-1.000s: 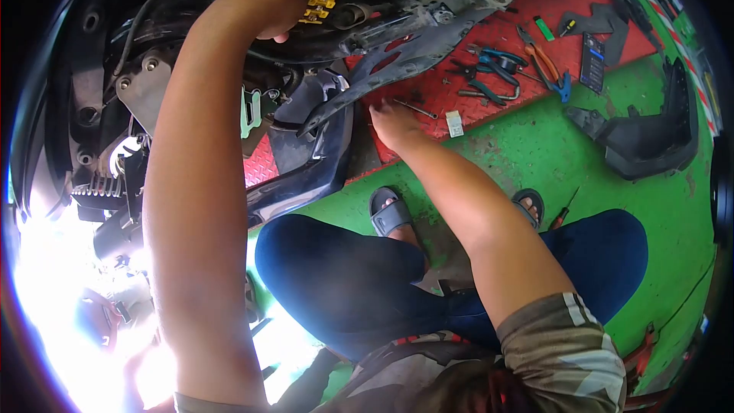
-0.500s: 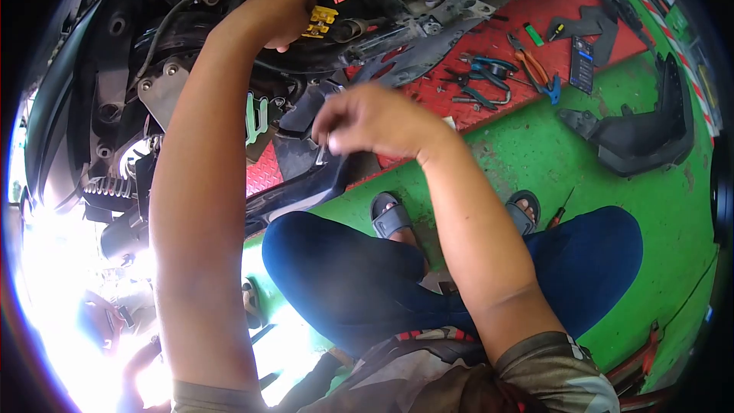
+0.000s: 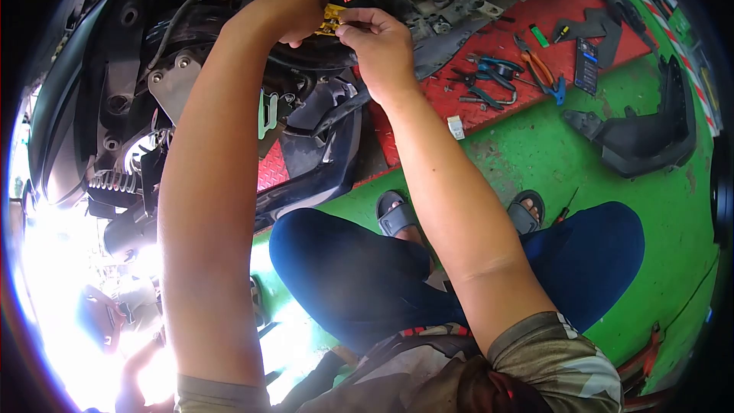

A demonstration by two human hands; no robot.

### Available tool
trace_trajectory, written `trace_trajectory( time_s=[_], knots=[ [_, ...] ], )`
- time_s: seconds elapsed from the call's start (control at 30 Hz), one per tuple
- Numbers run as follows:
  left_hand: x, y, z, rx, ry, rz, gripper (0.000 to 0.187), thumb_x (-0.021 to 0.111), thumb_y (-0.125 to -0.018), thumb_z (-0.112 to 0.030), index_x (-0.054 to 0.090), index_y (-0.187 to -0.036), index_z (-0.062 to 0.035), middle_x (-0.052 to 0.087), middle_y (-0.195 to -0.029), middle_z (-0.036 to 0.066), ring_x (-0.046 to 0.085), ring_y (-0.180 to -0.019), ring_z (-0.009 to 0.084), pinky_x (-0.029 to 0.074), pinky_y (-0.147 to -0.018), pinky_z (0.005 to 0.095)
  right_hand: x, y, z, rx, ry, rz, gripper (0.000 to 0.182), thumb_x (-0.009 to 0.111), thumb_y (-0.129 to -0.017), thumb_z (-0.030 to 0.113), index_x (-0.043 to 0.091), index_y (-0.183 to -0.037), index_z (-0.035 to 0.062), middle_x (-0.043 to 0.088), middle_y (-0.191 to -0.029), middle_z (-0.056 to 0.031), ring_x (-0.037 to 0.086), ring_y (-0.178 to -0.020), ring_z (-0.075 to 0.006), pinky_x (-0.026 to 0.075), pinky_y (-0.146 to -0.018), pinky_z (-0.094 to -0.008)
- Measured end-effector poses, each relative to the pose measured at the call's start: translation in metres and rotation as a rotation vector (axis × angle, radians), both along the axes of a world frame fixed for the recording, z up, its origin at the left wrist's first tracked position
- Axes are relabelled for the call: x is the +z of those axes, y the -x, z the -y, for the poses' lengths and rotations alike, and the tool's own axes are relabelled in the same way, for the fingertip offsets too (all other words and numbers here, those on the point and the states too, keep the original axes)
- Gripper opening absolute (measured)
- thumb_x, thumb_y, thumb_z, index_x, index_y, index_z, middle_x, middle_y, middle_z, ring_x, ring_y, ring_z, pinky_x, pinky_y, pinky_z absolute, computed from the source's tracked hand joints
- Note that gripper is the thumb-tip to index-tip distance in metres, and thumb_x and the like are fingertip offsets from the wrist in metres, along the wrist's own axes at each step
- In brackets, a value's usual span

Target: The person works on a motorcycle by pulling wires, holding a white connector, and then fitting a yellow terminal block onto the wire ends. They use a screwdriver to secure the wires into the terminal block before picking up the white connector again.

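Both my hands meet at a small yellow metal-looking part [image 3: 330, 20] among the dark workings of a motorcycle. From the left, my left hand [image 3: 294, 11] is closed round the part's near end, its fingertips mostly hidden behind the hand. My right hand [image 3: 382, 50] pinches at the part's right side with thumb and forefinger. Below them lie a glossy black body panel [image 3: 325, 172] and a pale green bracket [image 3: 267, 115] on the machine.
A red work platform [image 3: 489, 111] carries pliers with orange handles [image 3: 539, 65], black-and-blue pliers [image 3: 489, 73], a green lighter-like item [image 3: 539, 36] and a phone [image 3: 586, 65]. A black plastic fairing [image 3: 646, 138] and a screwdriver [image 3: 564, 206] rest on the green floor.
My right hand has moved up from over the black panel to the yellow part and now pinches at it. The left hand stays at the part, shifted slightly right.
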State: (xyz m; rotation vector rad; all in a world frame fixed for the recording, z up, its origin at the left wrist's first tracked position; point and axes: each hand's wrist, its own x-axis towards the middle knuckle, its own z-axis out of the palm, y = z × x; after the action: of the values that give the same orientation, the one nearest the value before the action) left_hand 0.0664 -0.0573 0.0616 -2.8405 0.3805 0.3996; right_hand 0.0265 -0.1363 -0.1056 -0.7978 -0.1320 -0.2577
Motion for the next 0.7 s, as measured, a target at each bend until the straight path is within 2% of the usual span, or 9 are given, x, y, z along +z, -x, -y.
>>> trace_trajectory(
  time_s=[0.07,0.17,0.3,0.37,0.4,0.47,0.57,0.7],
  knots=[
    [0.001,0.005,0.004,0.025,0.061,0.032,0.024,0.06,-0.083,0.007,0.074,-0.101,0.0023,0.075,-0.075,0.018,0.077,-0.069,0.029,0.058,-0.059,0.0403,0.0,-0.002,-0.008,-0.132,0.097,-0.066,0.018,0.072,-0.091,0.0,0.071,-0.109,-0.005,0.073,-0.096,-0.0074,0.068,-0.085,-0.0126,0.054,-0.078,-0.0245],
    [-0.001,-0.001,0.001,0.02,0.025,0.018,0.024,0.06,-0.083,0.007,0.074,-0.101,0.0021,0.074,-0.074,0.018,0.076,-0.068,0.0288,0.058,-0.057,0.0403,-0.001,-0.002,-0.016,-0.271,0.16,-0.052,0.015,0.072,-0.092,0.0,0.073,-0.106,-0.0045,0.073,-0.094,-0.0069,0.067,-0.082,-0.0109,0.054,-0.076,-0.0247],
    [-0.002,0.0,0.001,0.015,0.054,0.03,0.02,0.062,-0.083,0.006,0.075,-0.098,0.0023,0.074,-0.074,0.018,0.076,-0.067,0.0281,0.057,-0.057,0.0407,0.004,0.003,-0.023,-0.334,0.26,-0.089,0.013,0.073,-0.091,0.001,0.076,-0.103,-0.0024,0.075,-0.094,-0.0087,0.068,-0.08,-0.0099,0.054,-0.073,-0.0256],
    [-0.004,-0.008,-0.003,-0.078,-0.069,0.054,0.014,0.066,-0.082,0.004,0.076,-0.092,0.003,0.074,-0.073,0.019,0.076,-0.068,0.0288,0.056,-0.058,0.0413,0.009,0.006,-0.025,-0.494,0.388,-0.088,0.011,0.074,-0.089,0.003,0.078,-0.098,-0.0001,0.075,-0.094,-0.0108,0.07,-0.078,-0.0137,0.055,-0.071,-0.0288],
    [-0.004,-0.006,-0.003,-0.077,-0.068,0.054,0.014,0.066,-0.082,0.004,0.076,-0.092,0.003,0.074,-0.073,0.019,0.076,-0.068,0.0288,0.056,-0.058,0.0413,0.008,0.005,-0.028,-0.493,0.389,-0.087,0.011,0.074,-0.089,0.003,0.078,-0.098,-0.0001,0.075,-0.094,-0.0108,0.07,-0.078,-0.0137,0.055,-0.071,-0.0288],
    [-0.004,-0.003,-0.001,-0.047,-0.017,0.073,0.01,0.07,-0.08,0.002,0.076,-0.088,0.0032,0.074,-0.073,0.02,0.076,-0.069,0.0301,0.056,-0.059,0.0423,0.007,0.002,-0.032,-0.638,0.493,-0.048,0.009,0.075,-0.087,0.004,0.078,-0.095,0.0005,0.074,-0.093,-0.0121,0.072,-0.078,-0.0189,0.056,-0.073,-0.0315],
    [-0.003,-0.002,0.0,0.002,0.004,0.072,0.012,0.071,-0.079,0.001,0.077,-0.089,0.0035,0.074,-0.073,0.02,0.076,-0.069,0.0315,0.056,-0.06,0.0428,0.01,0.003,-0.033,-0.632,0.454,-0.071,0.009,0.074,-0.086,0.002,0.079,-0.093,0.0006,0.073,-0.093,-0.012,0.073,-0.079,-0.022,0.057,-0.074,-0.0335],
    [-0.006,-0.005,-0.002,-0.039,-0.003,0.081,0.014,0.073,-0.078,0.002,0.077,-0.09,0.0037,0.074,-0.074,0.021,0.076,-0.07,0.0311,0.057,-0.06,0.0435,0.009,0.0,-0.033,-0.663,0.516,-0.061,0.008,0.074,-0.087,0.003,0.077,-0.094,-0.0008,0.074,-0.09,-0.0123,0.073,-0.076,-0.0201,0.057,-0.072,-0.032]
  ],
)
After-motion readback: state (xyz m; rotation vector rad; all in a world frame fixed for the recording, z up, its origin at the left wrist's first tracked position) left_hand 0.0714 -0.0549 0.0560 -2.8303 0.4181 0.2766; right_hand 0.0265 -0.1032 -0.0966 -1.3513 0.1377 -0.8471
